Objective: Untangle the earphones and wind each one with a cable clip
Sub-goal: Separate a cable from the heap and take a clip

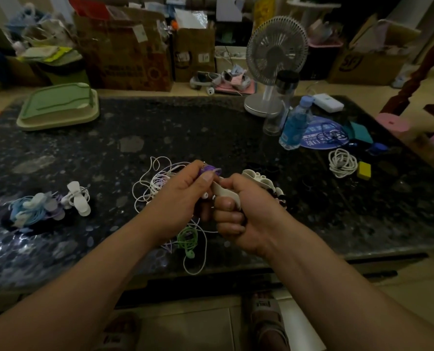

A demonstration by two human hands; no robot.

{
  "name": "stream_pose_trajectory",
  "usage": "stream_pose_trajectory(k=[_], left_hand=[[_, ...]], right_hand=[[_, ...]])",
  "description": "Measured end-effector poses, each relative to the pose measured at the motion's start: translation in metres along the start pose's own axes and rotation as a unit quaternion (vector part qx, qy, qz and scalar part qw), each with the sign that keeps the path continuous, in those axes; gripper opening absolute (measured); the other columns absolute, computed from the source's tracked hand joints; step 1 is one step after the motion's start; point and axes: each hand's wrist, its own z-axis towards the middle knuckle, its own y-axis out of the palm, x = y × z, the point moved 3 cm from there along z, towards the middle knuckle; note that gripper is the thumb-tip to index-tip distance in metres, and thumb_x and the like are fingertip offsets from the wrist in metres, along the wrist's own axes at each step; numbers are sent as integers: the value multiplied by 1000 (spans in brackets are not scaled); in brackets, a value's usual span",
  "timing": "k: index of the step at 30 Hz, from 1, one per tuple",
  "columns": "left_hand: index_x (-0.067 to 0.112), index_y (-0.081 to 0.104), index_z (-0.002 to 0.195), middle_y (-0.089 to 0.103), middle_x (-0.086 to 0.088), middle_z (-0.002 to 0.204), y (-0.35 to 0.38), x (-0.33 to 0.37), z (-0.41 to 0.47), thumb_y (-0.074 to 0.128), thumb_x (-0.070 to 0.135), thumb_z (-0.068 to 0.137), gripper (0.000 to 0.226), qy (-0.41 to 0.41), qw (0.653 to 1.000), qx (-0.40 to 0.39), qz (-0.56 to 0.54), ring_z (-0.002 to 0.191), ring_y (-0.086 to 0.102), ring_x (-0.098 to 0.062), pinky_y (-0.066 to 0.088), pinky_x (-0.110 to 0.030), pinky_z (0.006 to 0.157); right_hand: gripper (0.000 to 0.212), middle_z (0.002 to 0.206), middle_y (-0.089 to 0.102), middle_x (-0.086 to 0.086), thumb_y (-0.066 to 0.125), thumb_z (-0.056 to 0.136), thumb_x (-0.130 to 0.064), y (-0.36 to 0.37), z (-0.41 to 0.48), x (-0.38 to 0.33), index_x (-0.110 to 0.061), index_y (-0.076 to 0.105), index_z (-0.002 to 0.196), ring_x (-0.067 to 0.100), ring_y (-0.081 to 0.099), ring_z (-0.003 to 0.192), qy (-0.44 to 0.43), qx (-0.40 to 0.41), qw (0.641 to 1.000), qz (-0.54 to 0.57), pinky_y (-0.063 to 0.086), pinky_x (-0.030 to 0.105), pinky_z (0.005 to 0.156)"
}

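My left hand [183,196] pinches a small coil of purple earphone cable [210,169] between thumb and fingers above the dark table. My right hand [238,211] grips a white cable clip [223,192] right beside it, its fingers curled round the clip's strap. Behind my left hand lies a tangle of white and purple earphones [155,183]. A green earphone [188,239] and a loose white cable trail below my hands near the table's front edge. At the left sits a pile of wound earphones with clips [46,206]. Spare white clips [264,181] lie behind my right hand.
The dark stone table [160,127] carries a green lidded box [59,105] at the back left, a desk fan [274,67], a clear bottle [281,102] and a blue bottle [297,122] at the back right, and a coiled white cable [342,163] at the right. Cardboard boxes stand behind.
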Motion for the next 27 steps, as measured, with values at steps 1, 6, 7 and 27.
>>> stream_pose_trajectory(k=[1,6,7,27], left_hand=[[5,58,109,52,-5,77,0,0,1,41,25,112,27,-4,1000,-2,-24,58,50,-23,43,-36,57],[1,55,114,51,3,74,1,-1,1,39,27,111,30,-33,987,-5,-157,50,40,-17,34,-30,52],[3,55,115,52,3,73,1,0,0,40,27,111,29,-33,986,-6,-163,50,40,-17,33,-30,52],[15,58,102,46,1,74,3,11,-6,43,28,108,21,-52,979,-84,-178,41,31,-9,36,-23,40]], right_hand=[[25,57,33,-3,40,104,-28,0,0,0,-9,57,102,5,24,33,-10,-1,1000,-2,20,18,29],[29,50,31,-6,40,101,-25,5,-4,-1,-11,60,86,5,22,31,-6,-72,994,79,17,17,30],[31,49,30,-7,41,100,-24,6,-5,-1,-10,61,82,4,22,31,-1,-84,991,104,16,16,30],[30,55,57,-2,48,109,-36,3,-6,-2,-16,61,91,7,49,39,-136,62,983,-107,35,17,36]])
